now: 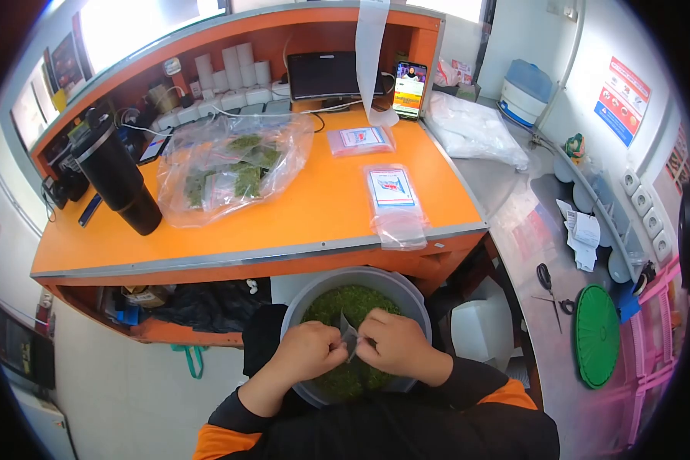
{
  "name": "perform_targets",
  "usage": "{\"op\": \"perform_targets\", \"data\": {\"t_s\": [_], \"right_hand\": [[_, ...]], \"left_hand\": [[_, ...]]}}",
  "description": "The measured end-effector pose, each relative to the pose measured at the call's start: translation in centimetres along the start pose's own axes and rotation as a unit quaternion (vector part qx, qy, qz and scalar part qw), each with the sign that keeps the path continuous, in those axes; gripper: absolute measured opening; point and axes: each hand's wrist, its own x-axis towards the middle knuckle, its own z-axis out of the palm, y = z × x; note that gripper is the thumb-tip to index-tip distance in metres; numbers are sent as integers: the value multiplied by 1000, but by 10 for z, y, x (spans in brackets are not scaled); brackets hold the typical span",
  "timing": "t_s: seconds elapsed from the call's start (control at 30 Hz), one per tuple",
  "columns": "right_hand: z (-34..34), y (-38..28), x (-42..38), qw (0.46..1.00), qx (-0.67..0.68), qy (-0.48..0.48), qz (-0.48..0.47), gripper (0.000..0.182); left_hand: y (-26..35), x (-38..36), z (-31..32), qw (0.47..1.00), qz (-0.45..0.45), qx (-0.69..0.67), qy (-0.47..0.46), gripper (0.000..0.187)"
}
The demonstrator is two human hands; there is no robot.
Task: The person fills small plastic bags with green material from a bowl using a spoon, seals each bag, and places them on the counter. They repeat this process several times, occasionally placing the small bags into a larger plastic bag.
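A small clear plastic bag (349,337) is pinched between my two hands over a grey bucket (417,297). My left hand (308,351) grips its left side with curled fingers. On the other side, my right hand (395,345) is closed on the bag's right edge. Chopped green herbs (345,299) fill the bucket below. How much is inside the small bag, I cannot make out. Up on the orange desk (322,207), a large clear bag (284,165) holds several small packets of green herbs (247,180).
Two stacks of plastic bags, one pink-edged (360,140) and one nearer (392,195), lie on the desk. A black tumbler (119,172) stands left; a lit phone (409,90) leans at the back. Scissors (544,277) and a green lid (596,336) lie on the right-hand metal counter (514,245).
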Motion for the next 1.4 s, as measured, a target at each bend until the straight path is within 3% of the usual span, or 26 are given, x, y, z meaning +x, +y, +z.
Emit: {"op": "perform_targets", "data": {"t_s": [0.07, 0.17, 0.23, 0.33, 0.4, 0.47, 0.53, 0.57, 0.6, 0.67, 0.77, 0.87, 0.9, 1.07, 1.23, 1.4], "right_hand": [[-8, -10, 5, 996, 34, 18, -83, 11], [0, -8, -6, 978, -103, -60, -170, 15], [0, 1, -7, 974, -129, -120, -145, 14], [-4, -3, -7, 974, -97, -178, -98, 14], [-6, -7, -9, 976, -52, -196, -81, 14], [-6, -8, -10, 975, -5, -205, -82, 16], [-15, -18, -8, 976, 22, -200, -88, 17], [-19, -20, -6, 976, 38, -197, -89, 18], [-18, -19, -5, 987, 97, -111, -70, 18], [-16, -16, -4, 977, 203, 66, -17, 19], [20, 1, -9, 994, -4, -56, 92, 23], [73, 18, -25, 944, -103, -278, 143, 20], [75, 19, -25, 932, -101, -307, 163, 18], [72, 29, -12, 914, -90, -345, 194, 25], [78, 24, -13, 909, -100, -355, 192, 27], [53, 27, -3, 909, -221, -304, 181, 24]], "left_hand": [[-1, 1, -1, 999, 23, -31, 5, 19], [-9, 1, 3, 994, 76, -81, 13, 16], [-10, 1, 5, 996, 83, -35, 30, 12], [-17, 4, 10, 980, 69, -178, 48, 19], [-11, 3, 10, 927, 71, -369, -1, 31], [-7, 2, 6, 920, 78, -379, -67, 43], [-10, 0, -2, 961, 86, -210, -159, 53], [-25, 0, 3, 947, 68, -254, -183, 52], [-23, -4, -3, 898, -15, -395, -194, 55], [-33, -12, -14, 889, 11, -447, -101, 64], [-42, -21, -19, 873, 58, -484, -1, 79], [-45, -27, -13, 844, 67, -528, 64, 88], [-44, -29, -13, 845, 60, -525, 79, 88], [-40, -41, -14, 811, 43, -577, 92, 76], [-33, -43, -7, 798, 6, -587, 136, 83], [-31, -48, -8, 807, -4, -566, 167, 85]]}}
